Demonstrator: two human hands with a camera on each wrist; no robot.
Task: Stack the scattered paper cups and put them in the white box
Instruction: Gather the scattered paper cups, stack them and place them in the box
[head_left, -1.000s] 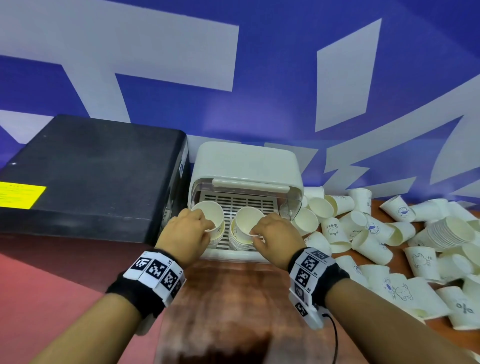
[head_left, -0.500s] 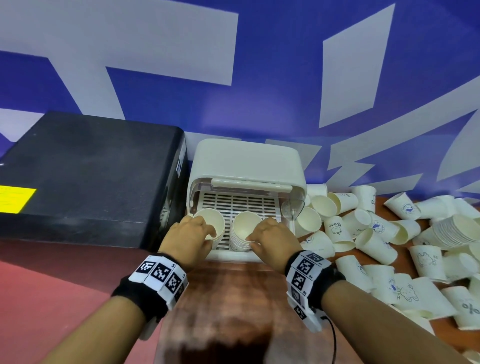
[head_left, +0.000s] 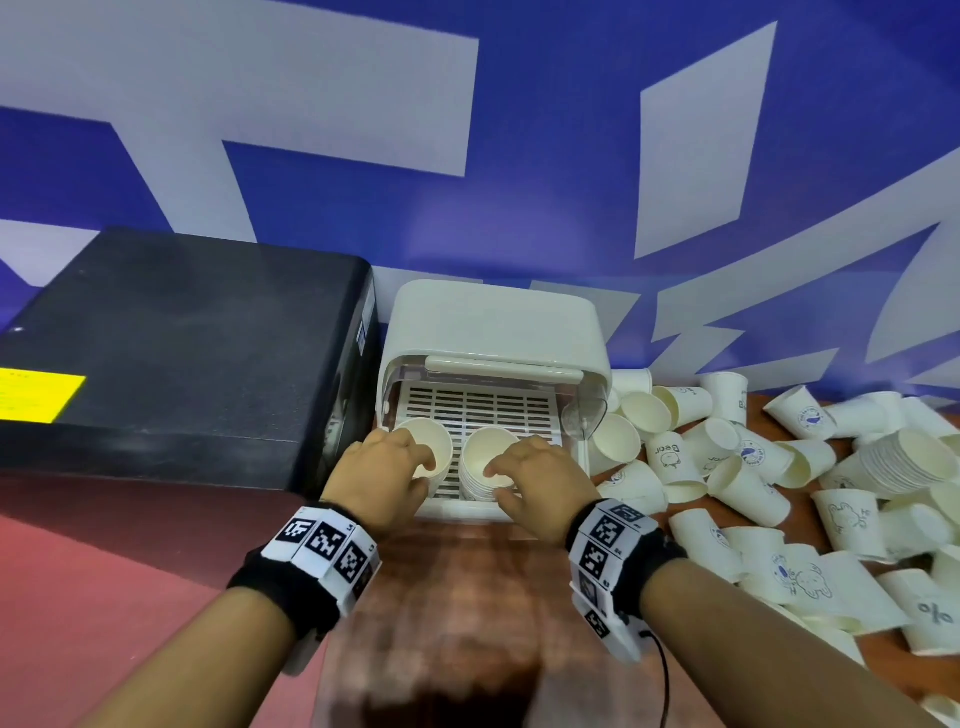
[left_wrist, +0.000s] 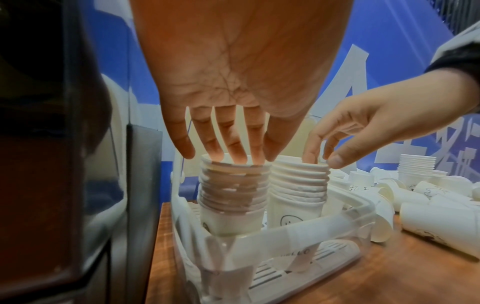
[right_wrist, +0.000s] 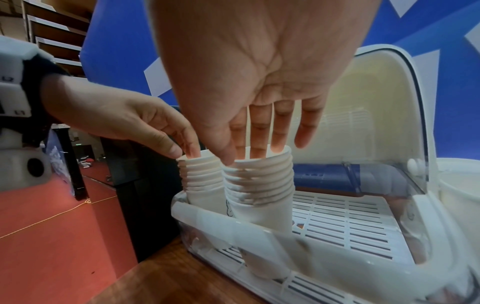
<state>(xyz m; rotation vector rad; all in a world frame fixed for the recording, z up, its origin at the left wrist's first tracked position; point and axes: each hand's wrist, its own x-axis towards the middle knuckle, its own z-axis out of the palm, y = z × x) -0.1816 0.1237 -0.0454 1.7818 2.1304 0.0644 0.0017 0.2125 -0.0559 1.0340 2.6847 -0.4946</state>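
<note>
Two stacks of white paper cups stand upright side by side at the front of the open white box (head_left: 493, 327). My left hand (head_left: 415, 462) pinches the rim of the left stack (head_left: 434, 447), fingers inside the top cup, thumb outside. My right hand (head_left: 506, 470) pinches the rim of the right stack (head_left: 485, 457) the same way. The left wrist view shows my left hand (left_wrist: 228, 154) over the left stack (left_wrist: 233, 189), beside the right stack (left_wrist: 298, 185). In the right wrist view my right hand (right_wrist: 249, 156) holds the right stack (right_wrist: 259, 181) above the slatted floor.
Several loose paper cups (head_left: 727, 467) lie scattered on the wooden table (head_left: 441, 597) right of the box, along with a toppled stack (head_left: 904, 462). A large black case (head_left: 182, 338) stands against the box's left side. The box's lid (right_wrist: 363, 102) is raised over its back half.
Both hands have sunk slightly with their stacks towards the box's front edge. The grips on the rims look the same.
</note>
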